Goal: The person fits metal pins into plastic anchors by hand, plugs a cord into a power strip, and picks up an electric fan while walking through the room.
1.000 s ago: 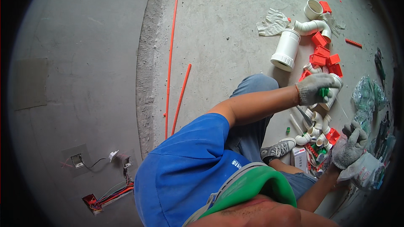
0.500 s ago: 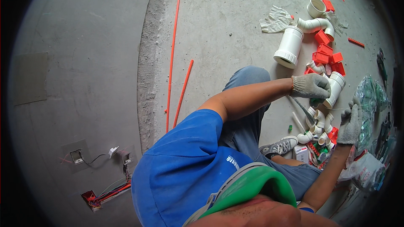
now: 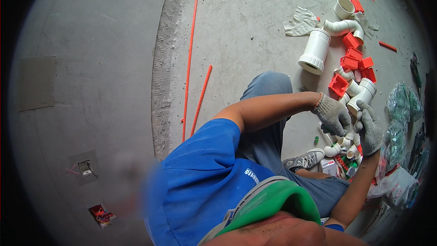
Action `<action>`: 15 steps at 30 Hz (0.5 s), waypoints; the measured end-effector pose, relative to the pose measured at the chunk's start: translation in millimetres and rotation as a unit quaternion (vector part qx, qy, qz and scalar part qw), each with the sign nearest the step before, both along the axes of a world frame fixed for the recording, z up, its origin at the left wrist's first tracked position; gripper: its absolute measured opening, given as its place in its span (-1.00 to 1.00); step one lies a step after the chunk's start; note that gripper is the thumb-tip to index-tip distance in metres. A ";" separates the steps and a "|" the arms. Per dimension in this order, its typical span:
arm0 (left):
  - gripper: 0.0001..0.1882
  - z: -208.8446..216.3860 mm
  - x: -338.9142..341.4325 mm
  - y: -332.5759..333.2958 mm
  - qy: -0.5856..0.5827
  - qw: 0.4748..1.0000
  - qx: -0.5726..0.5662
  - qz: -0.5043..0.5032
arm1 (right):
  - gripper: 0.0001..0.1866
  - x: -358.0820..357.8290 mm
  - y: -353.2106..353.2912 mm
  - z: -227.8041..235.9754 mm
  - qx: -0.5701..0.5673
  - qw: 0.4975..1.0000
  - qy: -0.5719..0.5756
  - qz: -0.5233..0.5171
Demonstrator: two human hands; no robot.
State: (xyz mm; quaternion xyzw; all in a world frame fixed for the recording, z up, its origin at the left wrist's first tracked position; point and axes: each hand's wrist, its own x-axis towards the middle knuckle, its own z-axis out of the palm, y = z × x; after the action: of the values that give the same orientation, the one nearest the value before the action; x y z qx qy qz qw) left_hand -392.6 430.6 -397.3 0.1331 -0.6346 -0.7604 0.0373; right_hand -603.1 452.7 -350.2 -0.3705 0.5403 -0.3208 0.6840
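In a grey knitted work glove, my left hand is closed with its fingers curled down. What it holds, if anything, is hidden. My right hand, gloved the same way, is just to the right, fingers bent toward the left hand with one pointing up. A thin thing seems to lie between the two hands, too small to name. Beyond them a white plastic pipe fitting lies on the floor. Under and behind the hands are several small white pipe elbows, partly covered.
Red electrical boxes, a large white pipe piece and a curved trap lie beyond. Green items in clear plastic lie right. Orange conduits lie left, beside the grey wall with its wired box. A blur covers part of the wall.
My left hand has moved down and toward the right hand, turning its fingers downward. My right hand has shifted up and left. The hands are now close together; a dark green-grey item near the left hand is hidden.
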 end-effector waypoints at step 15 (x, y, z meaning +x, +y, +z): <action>-0.82 -0.1 8.7 1.1 0.066 0.955 0.110 0.269 | -0.82 -15.7 -16.8 -33.1 -0.052 0.989 -0.024 -0.134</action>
State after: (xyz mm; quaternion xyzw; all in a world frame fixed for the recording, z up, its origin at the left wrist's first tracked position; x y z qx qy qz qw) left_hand -383.9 431.7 -397.3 0.2518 -0.4843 -0.7943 0.2669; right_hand -618.8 436.0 -383.4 -0.3219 0.5509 -0.4463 0.6275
